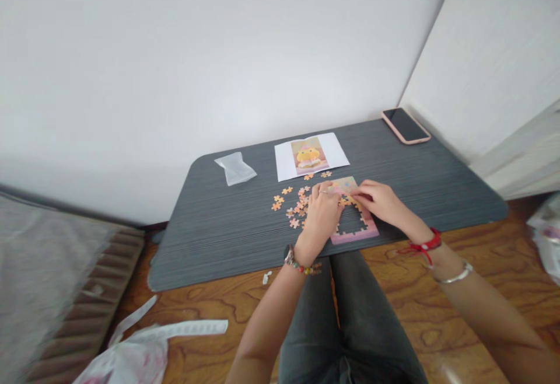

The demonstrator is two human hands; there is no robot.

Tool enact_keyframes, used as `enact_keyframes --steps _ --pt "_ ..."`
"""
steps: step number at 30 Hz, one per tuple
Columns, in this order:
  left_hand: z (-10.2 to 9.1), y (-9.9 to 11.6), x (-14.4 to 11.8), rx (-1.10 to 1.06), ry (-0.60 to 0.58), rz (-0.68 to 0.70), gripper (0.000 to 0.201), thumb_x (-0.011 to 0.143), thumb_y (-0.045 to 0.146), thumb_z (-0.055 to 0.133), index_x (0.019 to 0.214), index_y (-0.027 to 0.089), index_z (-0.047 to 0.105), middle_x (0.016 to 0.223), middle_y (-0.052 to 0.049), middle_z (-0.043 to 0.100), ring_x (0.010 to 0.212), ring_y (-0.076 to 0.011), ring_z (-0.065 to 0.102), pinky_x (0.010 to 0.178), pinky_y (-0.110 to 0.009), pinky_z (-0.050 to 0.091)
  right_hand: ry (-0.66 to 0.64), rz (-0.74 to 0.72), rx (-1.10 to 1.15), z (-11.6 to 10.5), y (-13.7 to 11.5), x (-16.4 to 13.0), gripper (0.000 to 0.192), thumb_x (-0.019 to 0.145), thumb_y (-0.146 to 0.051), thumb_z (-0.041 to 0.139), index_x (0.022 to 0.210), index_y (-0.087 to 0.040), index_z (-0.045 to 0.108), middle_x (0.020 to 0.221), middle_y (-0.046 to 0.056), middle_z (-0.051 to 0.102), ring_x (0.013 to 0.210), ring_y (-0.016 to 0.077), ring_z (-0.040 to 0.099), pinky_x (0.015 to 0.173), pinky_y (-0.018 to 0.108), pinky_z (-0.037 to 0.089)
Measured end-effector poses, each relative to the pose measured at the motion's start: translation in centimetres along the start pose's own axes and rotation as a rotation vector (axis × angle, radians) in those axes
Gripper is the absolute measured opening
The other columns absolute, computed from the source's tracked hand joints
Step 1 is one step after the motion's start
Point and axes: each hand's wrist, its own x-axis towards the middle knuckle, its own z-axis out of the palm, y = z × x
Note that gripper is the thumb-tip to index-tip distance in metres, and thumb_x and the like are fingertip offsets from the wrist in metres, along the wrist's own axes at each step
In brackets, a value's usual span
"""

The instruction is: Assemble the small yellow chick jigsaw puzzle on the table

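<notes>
A partly built pink jigsaw puzzle (pixel 355 229) lies near the front edge of a low dark grey table (pixel 210 238). My left hand (pixel 321 215) rests on its left side, fingers curled over the pieces. My right hand (pixel 380 200) reaches in from the right, fingertips pinching a small orange puzzle piece (pixel 350 200) against the puzzle. Several loose orange puzzle pieces (pixel 291 200) are scattered just left of my left hand. A reference picture sheet (pixel 310 155) with a yellow figure lies behind the puzzle.
A clear plastic bag (pixel 235 168) lies at the table's back left. A pink-cased phone (pixel 405 125) sits at the back right corner. White wall behind. Wooden floor (pixel 210 308) in front, with a white plastic bag (pixel 140 349) at lower left and my legs under the table edge.
</notes>
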Motion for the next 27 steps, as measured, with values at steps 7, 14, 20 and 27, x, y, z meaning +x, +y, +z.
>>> enact_keyframes --steps 7,14,20,27 --pt "0.1 0.1 0.1 -0.027 0.009 -0.029 0.007 0.079 0.020 0.061 0.084 0.016 0.064 0.118 -0.011 0.050 0.117 -0.0254 0.041 0.099 -0.040 0.037 -0.011 -0.001 0.000 -0.2 -0.2 -0.1 0.017 0.085 -0.020 0.052 0.082 -0.017 0.068 0.075 0.004 0.060 0.071 0.0155 0.057 0.066 0.026 0.042" --pt "0.1 0.0 0.0 -0.038 0.025 -0.019 0.011 0.077 0.022 0.065 0.086 0.017 0.063 0.117 -0.010 0.051 0.116 -0.0248 0.042 0.098 -0.041 0.038 -0.024 -0.040 -0.044 0.2 -0.2 -0.1 0.018 0.085 -0.020 0.052 0.084 -0.016 0.070 0.078 0.006 0.061 0.073 0.0170 0.058 0.067 0.027 0.045" --pt "0.0 0.1 0.0 -0.039 0.018 -0.026 0.009 0.079 0.021 0.062 0.087 0.018 0.062 0.117 -0.010 0.050 0.115 -0.0249 0.042 0.095 -0.041 0.039 -0.077 -0.105 -0.097 0.4 -0.8 -0.7 0.024 0.086 -0.016 0.047 0.092 -0.018 0.070 0.088 0.008 0.061 0.081 0.0181 0.059 0.076 0.031 0.047" --pt "0.1 0.0 0.2 -0.033 0.017 -0.019 0.008 0.082 0.023 0.058 0.086 0.017 0.062 0.114 -0.010 0.051 0.114 -0.0236 0.043 0.095 -0.040 0.038 -0.174 -0.118 -0.298 0.5 -1.6 -1.1 0.026 0.088 -0.014 0.043 0.101 -0.016 0.066 0.091 0.010 0.061 0.085 0.0189 0.057 0.076 0.030 0.042"
